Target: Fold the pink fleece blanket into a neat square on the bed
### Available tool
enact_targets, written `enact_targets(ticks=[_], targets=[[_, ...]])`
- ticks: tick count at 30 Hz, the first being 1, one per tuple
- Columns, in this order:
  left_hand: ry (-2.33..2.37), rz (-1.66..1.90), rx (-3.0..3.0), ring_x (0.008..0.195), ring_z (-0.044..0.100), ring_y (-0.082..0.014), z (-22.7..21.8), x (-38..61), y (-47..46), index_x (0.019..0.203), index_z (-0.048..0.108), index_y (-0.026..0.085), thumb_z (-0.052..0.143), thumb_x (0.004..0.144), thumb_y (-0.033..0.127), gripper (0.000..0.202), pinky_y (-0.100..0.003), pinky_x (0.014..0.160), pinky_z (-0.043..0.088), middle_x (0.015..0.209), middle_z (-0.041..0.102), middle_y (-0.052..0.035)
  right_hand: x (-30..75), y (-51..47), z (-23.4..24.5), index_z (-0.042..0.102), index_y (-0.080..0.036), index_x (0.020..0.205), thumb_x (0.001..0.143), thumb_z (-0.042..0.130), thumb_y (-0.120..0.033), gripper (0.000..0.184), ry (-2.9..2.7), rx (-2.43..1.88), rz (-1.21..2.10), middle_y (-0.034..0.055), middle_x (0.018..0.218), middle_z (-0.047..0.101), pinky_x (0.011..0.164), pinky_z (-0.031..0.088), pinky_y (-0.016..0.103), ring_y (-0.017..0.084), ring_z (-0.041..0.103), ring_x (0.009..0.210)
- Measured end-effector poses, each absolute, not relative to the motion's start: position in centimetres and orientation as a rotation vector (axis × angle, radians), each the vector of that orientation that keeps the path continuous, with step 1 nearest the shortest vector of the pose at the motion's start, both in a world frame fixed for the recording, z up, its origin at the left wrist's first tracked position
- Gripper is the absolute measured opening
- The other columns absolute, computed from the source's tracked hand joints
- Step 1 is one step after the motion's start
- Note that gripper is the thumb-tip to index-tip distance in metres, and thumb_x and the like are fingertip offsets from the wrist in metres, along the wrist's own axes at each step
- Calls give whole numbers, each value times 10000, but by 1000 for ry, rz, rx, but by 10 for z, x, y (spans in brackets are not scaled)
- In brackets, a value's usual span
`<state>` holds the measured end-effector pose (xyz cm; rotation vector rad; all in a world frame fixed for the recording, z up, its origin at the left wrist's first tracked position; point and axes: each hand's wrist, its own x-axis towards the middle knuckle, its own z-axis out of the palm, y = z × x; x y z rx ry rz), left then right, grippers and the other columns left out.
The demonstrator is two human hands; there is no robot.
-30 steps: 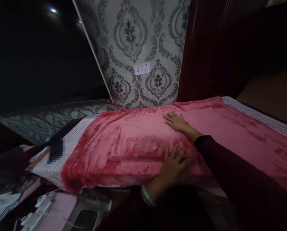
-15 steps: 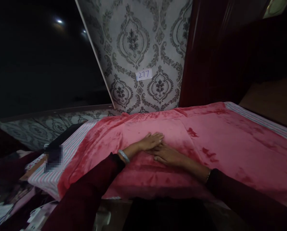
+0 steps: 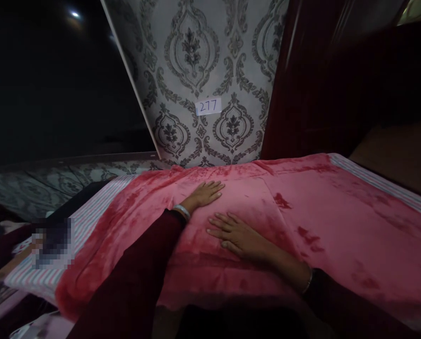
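A pink-red plush blanket lies spread over a table-like surface, with darker red smudges in its pile. Toward its far left part, my left hand rests flat on it, fingers spread, a bracelet at the wrist. Nearer to me and a little to the right, my right hand also lies palm down on the plush, fingers apart. The two hands are separate, and neither holds anything. Under the blanket, a striped cloth shows along the left and right ends.
A large dark screen stands at the left. Behind the blanket rises patterned wallpaper with a paper label reading 277. A dark red panel is at the right. A blurred-out item sits on the striped cloth's left end.
My hands were together, the left overlapping the right's fingertips. Now they are apart: the left has slid away and to the left, the right slightly nearer to me with fingers spread.
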<state>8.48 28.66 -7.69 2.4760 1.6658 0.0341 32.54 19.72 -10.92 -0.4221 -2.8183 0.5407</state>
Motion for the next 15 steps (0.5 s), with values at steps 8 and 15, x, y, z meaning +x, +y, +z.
enact_targets(ticks=[8, 15], targets=[[1887, -63, 2400, 1600, 201, -310, -61, 104, 268, 1628, 315, 180, 329, 1046, 519, 674, -604, 1279, 21, 1712, 266, -152, 328, 202, -119, 419, -331, 1603, 1100, 377, -397, 509, -2822, -447, 490, 20, 1692, 280, 1294, 101, 562, 241, 184, 1585], [1563, 113, 2324, 1597, 214, -193, -38, 77, 219, 1623, 329, 302, 149, 1072, 502, 614, -488, 1303, 93, 1716, 295, -9, 301, 192, -86, 427, -344, 1599, 1099, 397, -481, 520, -2849, -304, 562, 24, 1677, 327, 1288, 84, 572, 260, 188, 1584]])
